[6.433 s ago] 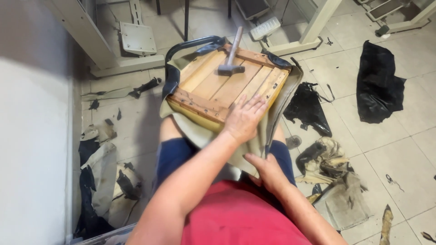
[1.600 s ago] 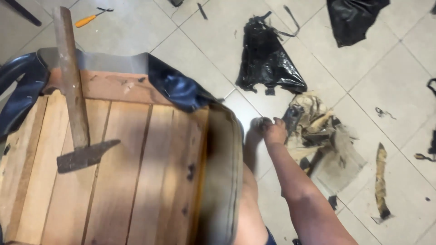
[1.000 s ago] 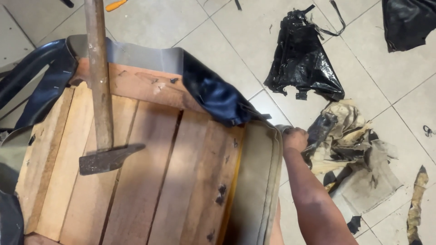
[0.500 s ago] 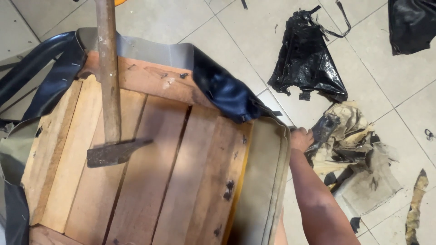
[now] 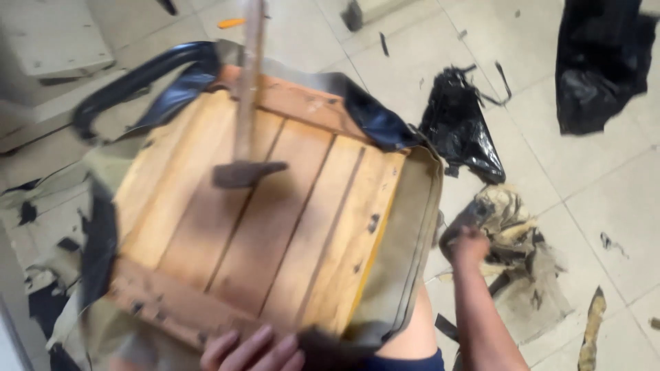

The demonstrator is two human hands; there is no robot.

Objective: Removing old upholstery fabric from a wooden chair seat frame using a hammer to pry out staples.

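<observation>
A wooden slatted seat frame [image 5: 275, 227] lies across my lap, with olive and black cover material [image 5: 405, 254] hanging off its edges. A hammer [image 5: 244, 172] with a wooden handle rests on the slats, head toward me. My left hand [image 5: 251, 350] grips the frame's near edge, fingers curled over it. My right hand [image 5: 471, 246] reaches down to the floor on the right, into a pile of torn padding and fabric [image 5: 512, 227]. Its fingers are curled around a dark piece [image 5: 459, 223] of that pile; blur hides what the piece is.
Black torn cover pieces lie on the tiled floor: one [image 5: 464, 130] just beyond the seat, a larger one [image 5: 598, 62] at the top right. An orange-handled tool [image 5: 232, 23] lies at the far side. A tan strip [image 5: 591, 330] lies at the lower right.
The view has swung left, so the whole seat frame shows. My left hand has come into view on its near edge. My right hand stays at the scrap pile, fingers now curled.
</observation>
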